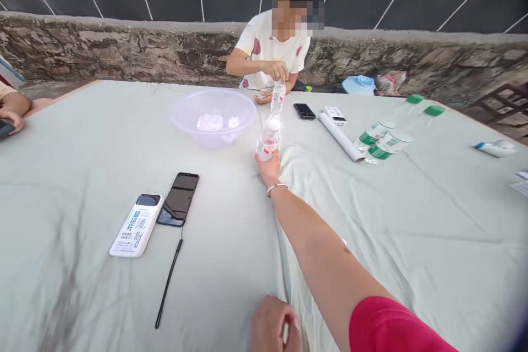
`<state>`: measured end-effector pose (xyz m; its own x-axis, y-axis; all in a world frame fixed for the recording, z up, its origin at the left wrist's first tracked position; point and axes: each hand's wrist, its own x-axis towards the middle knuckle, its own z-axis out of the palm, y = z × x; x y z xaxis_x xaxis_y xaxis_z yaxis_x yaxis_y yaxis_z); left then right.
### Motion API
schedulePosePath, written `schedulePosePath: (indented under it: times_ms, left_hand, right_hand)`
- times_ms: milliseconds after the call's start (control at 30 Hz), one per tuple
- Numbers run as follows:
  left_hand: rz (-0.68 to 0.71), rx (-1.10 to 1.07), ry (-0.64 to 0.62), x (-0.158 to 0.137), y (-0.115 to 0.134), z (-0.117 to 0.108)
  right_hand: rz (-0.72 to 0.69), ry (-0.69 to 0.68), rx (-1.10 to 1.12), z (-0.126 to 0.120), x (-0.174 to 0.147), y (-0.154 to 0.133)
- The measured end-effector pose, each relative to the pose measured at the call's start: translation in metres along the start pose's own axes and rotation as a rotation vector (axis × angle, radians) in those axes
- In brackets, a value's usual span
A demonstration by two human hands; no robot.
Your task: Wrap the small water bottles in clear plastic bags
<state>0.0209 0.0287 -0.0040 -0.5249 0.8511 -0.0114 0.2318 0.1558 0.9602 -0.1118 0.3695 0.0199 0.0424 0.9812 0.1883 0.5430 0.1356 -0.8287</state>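
Note:
My right hand (269, 168) reaches out across the table and is closed round the lower part of a clear plastic bottle (270, 142) with a red-and-white label. That bottle stands upright, its top whitish. Just beyond it, the hand of a person (275, 70) across the table grips a second clear bottle (278, 96) by its top; the two bottles overlap in view, so I cannot tell whether they touch. My left hand (274, 324) rests at the table's near edge, fingers curled in a loose fist, with nothing visible in it.
Left of the bottles stands a translucent purple basin (181, 121) with white packets inside. Nearer lie a black phone (179, 201) with a strap and a white power bank (136, 225). Rightward are another phone (304, 111), a white roll (340, 137) and two green-capped bottles (390, 146).

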Motion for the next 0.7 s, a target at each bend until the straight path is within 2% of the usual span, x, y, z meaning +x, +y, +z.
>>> schedulePosePath:
  times_ms: [100, 167, 233, 300, 367, 433, 533, 633, 700]
  left_hand:
    - [-0.055, -0.096, -0.018, 0.012, 0.010, -0.020]
    - [-0.073, -0.134, 0.064, 0.020, 0.012, -0.034]
    - [-0.085, -0.160, 0.199, 0.026, 0.009, -0.046]
    - [-0.099, -0.230, 0.301, 0.031, 0.007, -0.055]
    - [-0.110, -0.366, 0.305, 0.034, 0.007, -0.060]
    - [-0.110, -0.515, 0.216, 0.034, 0.009, -0.062]
    - [-0.153, -0.715, -0.023, 0.030, 0.013, -0.060]
    - [-0.327, -0.962, -0.257, 0.028, 0.011, -0.057]
    - [-0.431, -1.110, -0.339, 0.029, 0.009, -0.057]
  right_hand:
    - [-0.009, -0.051, 0.057, -0.038, -0.053, 0.013]
    - [-0.030, -0.097, 0.089, -0.065, -0.093, 0.022]
    - [-0.049, -0.141, 0.106, -0.096, -0.136, 0.032]
    - [-0.055, -0.246, 0.179, -0.128, -0.179, 0.041]
    - [-0.045, -0.435, 0.349, -0.160, -0.218, 0.048]
    - [-0.025, -0.620, 0.553, -0.186, -0.247, 0.052]
    - [-0.001, -0.835, 0.732, -0.211, -0.268, 0.051]
    - [-0.030, -0.941, 0.705, -0.216, -0.272, 0.045]
    - [-0.110, -0.916, 0.571, -0.214, -0.272, 0.043]
